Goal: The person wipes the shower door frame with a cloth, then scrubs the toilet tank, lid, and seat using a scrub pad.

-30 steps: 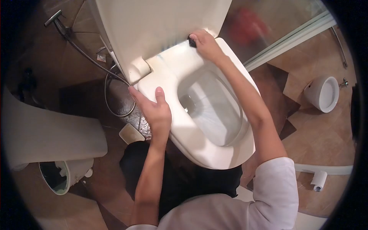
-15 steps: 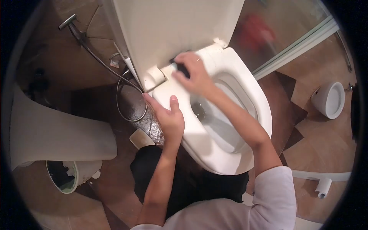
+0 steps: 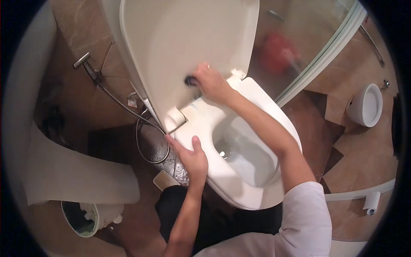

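My right hand (image 3: 210, 84) is closed around a small black object (image 3: 190, 80), held against the lower part of the raised toilet lid (image 3: 171, 38). What the object is, I cannot make out. My left hand (image 3: 192, 160) rests on the left edge of the white toilet seat (image 3: 274, 105), thumb apart from the fingers, holding nothing loose. Between the lid and seat, a white hinge (image 3: 174, 120) sits just above my left fingertips. Bluish marks show near the hinge line. Inside the bowl (image 3: 250, 150) there is some water.
A bidet sprayer (image 3: 82, 61) with its hose hangs at left, above a pale sink pedestal (image 3: 85, 180) and a waste bin (image 3: 92, 218). A glass shower panel (image 3: 317, 55) stands at upper right. Farther right are a white bowl-shaped fixture (image 3: 367, 106) and a paper roll (image 3: 371, 202).
My right hand has moved with the black object from the seat's back right, leftward, and up onto the lid's lower part. My left hand stays at the seat's left edge. The camera view has shifted.
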Demonstrator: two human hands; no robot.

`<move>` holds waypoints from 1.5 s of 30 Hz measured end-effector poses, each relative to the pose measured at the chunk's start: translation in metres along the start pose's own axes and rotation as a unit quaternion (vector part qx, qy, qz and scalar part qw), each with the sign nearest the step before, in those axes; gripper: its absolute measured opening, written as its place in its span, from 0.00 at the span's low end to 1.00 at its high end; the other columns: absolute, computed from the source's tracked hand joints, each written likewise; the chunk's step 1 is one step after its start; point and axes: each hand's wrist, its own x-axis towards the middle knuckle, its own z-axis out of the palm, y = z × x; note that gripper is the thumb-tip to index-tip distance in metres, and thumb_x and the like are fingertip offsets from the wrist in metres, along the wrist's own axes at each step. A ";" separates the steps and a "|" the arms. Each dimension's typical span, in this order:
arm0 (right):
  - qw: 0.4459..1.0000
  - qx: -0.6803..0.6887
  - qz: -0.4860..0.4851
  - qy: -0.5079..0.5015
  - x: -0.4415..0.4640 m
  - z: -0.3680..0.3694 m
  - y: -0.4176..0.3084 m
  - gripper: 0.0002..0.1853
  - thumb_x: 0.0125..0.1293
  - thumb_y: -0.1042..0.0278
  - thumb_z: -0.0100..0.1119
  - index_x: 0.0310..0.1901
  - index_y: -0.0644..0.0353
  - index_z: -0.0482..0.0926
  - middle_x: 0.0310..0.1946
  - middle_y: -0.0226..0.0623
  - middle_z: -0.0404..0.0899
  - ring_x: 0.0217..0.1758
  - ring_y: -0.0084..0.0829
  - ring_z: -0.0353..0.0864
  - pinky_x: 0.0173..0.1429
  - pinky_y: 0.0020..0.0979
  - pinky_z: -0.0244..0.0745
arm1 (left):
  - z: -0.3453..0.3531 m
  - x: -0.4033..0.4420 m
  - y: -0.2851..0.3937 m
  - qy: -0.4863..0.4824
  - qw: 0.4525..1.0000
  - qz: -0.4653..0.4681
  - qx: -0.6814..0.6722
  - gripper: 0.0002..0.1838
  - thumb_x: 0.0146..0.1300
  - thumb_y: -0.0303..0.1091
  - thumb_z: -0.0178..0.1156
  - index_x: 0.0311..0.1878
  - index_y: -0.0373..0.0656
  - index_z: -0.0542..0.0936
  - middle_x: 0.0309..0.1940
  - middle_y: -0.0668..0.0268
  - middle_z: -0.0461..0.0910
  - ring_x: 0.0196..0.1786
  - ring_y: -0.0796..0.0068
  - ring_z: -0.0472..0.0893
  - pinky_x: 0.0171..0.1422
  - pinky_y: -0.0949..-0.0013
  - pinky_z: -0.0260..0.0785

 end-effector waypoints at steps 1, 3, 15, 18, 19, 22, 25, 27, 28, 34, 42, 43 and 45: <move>1.000 -0.002 -0.001 0.003 -0.005 -0.004 0.014 0.07 0.61 0.72 0.55 0.40 0.62 0.72 0.38 0.46 0.72 0.43 0.49 0.72 0.45 0.44 0.69 | -0.001 -0.002 0.002 -0.001 1.000 -0.001 -0.002 0.42 0.64 0.31 0.56 0.70 0.25 0.41 0.71 0.37 0.41 0.76 0.47 0.42 0.78 0.58 0.32; 0.987 0.028 0.147 0.051 -0.006 -0.020 0.058 0.06 0.61 0.73 0.56 0.39 0.62 0.72 0.37 0.46 0.71 0.44 0.50 0.72 0.46 0.44 0.69 | -0.002 -0.003 0.005 -0.001 1.000 0.002 -0.004 0.42 0.64 0.31 0.56 0.70 0.25 0.41 0.71 0.37 0.41 0.76 0.47 0.42 0.78 0.58 0.32; 0.913 -0.142 0.183 0.336 0.044 -0.015 0.073 0.13 0.58 0.78 0.57 0.44 0.60 0.68 0.37 0.45 0.72 0.43 0.47 0.73 0.45 0.40 0.72 | -0.001 -0.003 0.006 -0.006 1.000 -0.009 0.009 0.42 0.64 0.32 0.55 0.70 0.24 0.40 0.72 0.38 0.41 0.76 0.49 0.41 0.78 0.59 0.31; 0.938 -0.113 0.065 0.322 0.044 0.011 0.025 0.12 0.57 0.78 0.57 0.42 0.58 0.68 0.35 0.44 0.72 0.38 0.47 0.73 0.38 0.43 0.72 | 0.001 -0.002 0.006 -0.002 1.000 -0.010 0.006 0.42 0.64 0.32 0.54 0.70 0.25 0.40 0.72 0.39 0.40 0.76 0.50 0.41 0.78 0.59 0.31; 0.955 -0.076 -0.091 0.271 0.040 0.015 0.020 0.12 0.57 0.78 0.57 0.42 0.58 0.68 0.34 0.44 0.71 0.35 0.47 0.73 0.35 0.44 0.71 | 0.001 -0.002 0.007 -0.006 1.000 -0.020 -0.007 0.42 0.64 0.32 0.54 0.70 0.25 0.40 0.72 0.40 0.40 0.76 0.50 0.41 0.78 0.59 0.31; 0.947 -0.160 -0.050 0.273 0.053 -0.026 0.070 0.10 0.58 0.72 0.56 0.41 0.56 0.68 0.33 0.38 0.72 0.32 0.42 0.72 0.36 0.43 0.70 | -0.002 -0.004 0.014 -0.014 0.999 -0.033 0.000 0.42 0.65 0.32 0.53 0.71 0.26 0.39 0.73 0.40 0.39 0.76 0.52 0.41 0.78 0.61 0.32; 0.898 -0.183 0.078 0.392 0.061 -0.014 0.096 0.08 0.59 0.70 0.54 0.40 0.54 0.70 0.33 0.39 0.72 0.32 0.43 0.72 0.36 0.43 0.70 | -0.002 -0.006 0.019 -0.014 0.999 -0.044 0.014 0.41 0.65 0.33 0.53 0.71 0.26 0.39 0.73 0.40 0.40 0.76 0.53 0.41 0.78 0.62 0.32; 0.934 -0.180 0.055 0.303 0.045 0.007 0.064 0.07 0.57 0.70 0.55 0.37 0.54 0.71 0.34 0.39 0.73 0.32 0.42 0.72 0.37 0.41 0.70 | -0.003 -0.006 0.019 -0.013 0.999 -0.045 0.011 0.41 0.66 0.33 0.52 0.71 0.26 0.39 0.73 0.40 0.41 0.76 0.53 0.42 0.77 0.62 0.33; 0.970 -0.191 -0.033 0.146 0.028 0.011 0.051 0.09 0.53 0.71 0.57 0.36 0.54 0.70 0.34 0.37 0.72 0.33 0.41 0.72 0.38 0.40 0.70 | -0.003 -0.005 0.017 -0.013 0.999 -0.045 0.007 0.41 0.66 0.33 0.52 0.71 0.26 0.39 0.72 0.41 0.42 0.76 0.53 0.43 0.77 0.63 0.34; 0.951 -0.137 -0.056 0.272 0.033 -0.017 0.097 0.16 0.46 0.76 0.61 0.39 0.54 0.73 0.35 0.35 0.74 0.38 0.38 0.75 0.39 0.39 0.72 | -0.003 -0.007 0.020 -0.017 0.998 -0.047 0.024 0.41 0.66 0.34 0.53 0.71 0.26 0.40 0.72 0.40 0.46 0.75 0.54 0.48 0.76 0.64 0.37; 0.965 -0.134 -0.181 0.138 0.029 -0.037 0.114 0.11 0.50 0.73 0.59 0.37 0.53 0.73 0.32 0.31 0.73 0.37 0.35 0.74 0.39 0.36 0.71 | -0.002 -0.006 0.019 -0.012 0.999 -0.040 -0.022 0.40 0.66 0.31 0.54 0.71 0.26 0.42 0.71 0.42 0.49 0.73 0.59 0.53 0.75 0.66 0.42; 0.965 -0.159 -0.045 0.205 0.032 -0.039 0.117 0.09 0.52 0.73 0.57 0.36 0.54 0.73 0.32 0.31 0.73 0.37 0.35 0.75 0.40 0.35 0.72 | -0.002 -0.005 0.017 -0.008 0.999 -0.040 -0.020 0.40 0.66 0.31 0.54 0.71 0.26 0.42 0.71 0.42 0.49 0.73 0.59 0.53 0.75 0.66 0.42; 0.949 -0.168 -0.026 0.265 0.029 -0.030 0.107 0.07 0.53 0.74 0.57 0.35 0.55 0.74 0.32 0.32 0.75 0.37 0.37 0.76 0.42 0.36 0.74 | -0.002 -0.005 0.015 -0.007 0.999 -0.033 -0.006 0.40 0.66 0.31 0.54 0.71 0.25 0.42 0.71 0.42 0.49 0.72 0.59 0.54 0.75 0.67 0.42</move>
